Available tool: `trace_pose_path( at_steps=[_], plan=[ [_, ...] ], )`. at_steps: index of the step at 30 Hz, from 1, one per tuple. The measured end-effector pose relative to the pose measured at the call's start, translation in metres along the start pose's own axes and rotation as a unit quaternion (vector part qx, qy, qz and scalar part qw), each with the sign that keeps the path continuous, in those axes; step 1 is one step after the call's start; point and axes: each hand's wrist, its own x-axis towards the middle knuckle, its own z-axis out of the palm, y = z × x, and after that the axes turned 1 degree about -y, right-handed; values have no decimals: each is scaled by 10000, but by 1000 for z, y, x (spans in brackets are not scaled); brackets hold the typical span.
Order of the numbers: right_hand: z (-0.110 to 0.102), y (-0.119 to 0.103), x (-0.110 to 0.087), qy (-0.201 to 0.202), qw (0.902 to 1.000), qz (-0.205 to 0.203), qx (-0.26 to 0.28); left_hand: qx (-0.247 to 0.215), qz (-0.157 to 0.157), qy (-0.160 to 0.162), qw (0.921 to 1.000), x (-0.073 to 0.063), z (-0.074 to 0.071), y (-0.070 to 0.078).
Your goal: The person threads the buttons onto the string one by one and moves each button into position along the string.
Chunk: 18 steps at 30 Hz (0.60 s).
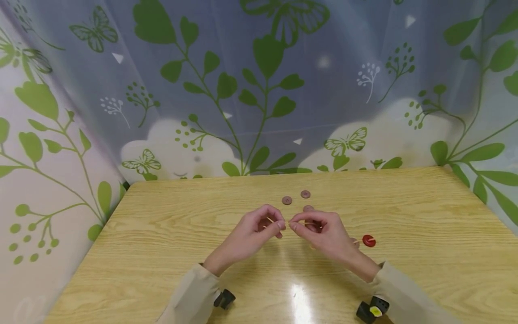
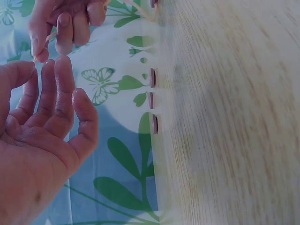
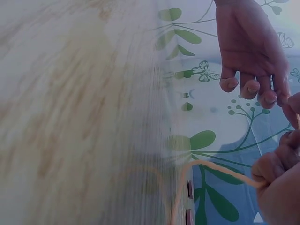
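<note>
My left hand (image 1: 252, 231) and right hand (image 1: 329, 236) meet fingertip to fingertip above the table. Each pinches a thin orange cord (image 3: 220, 168) between thumb and index finger. In the left wrist view, the left hand's other fingers are spread loosely. From the right hand the cord loops down to the tabletop. It passes through a red button (image 1: 369, 240) lying right of the right wrist. A brownish button (image 1: 354, 243) beside it is partly hidden by that wrist. Another brownish button (image 1: 308, 208) shows just past the right fingers, which partly cover more brown behind them.
Two loose brownish buttons, one nearer (image 1: 287, 200) and one farther (image 1: 305, 194), lie beyond the hands. The wooden table (image 1: 162, 252) ends at a leaf-patterned curtain (image 1: 259, 90) at the back and sides.
</note>
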Motion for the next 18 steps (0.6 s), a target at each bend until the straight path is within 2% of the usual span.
trace_pose_path(
  at_steps=[8, 18],
  plan=[
    [-2, 2, -2, -26, 9995, -294, -86, 174, -34, -20, 9998, 3, 4, 1],
    [-9, 2, -8, 124, 9995, -276, -89, 146, -15, -91, 9999, 6, 8, 1]
  ],
)
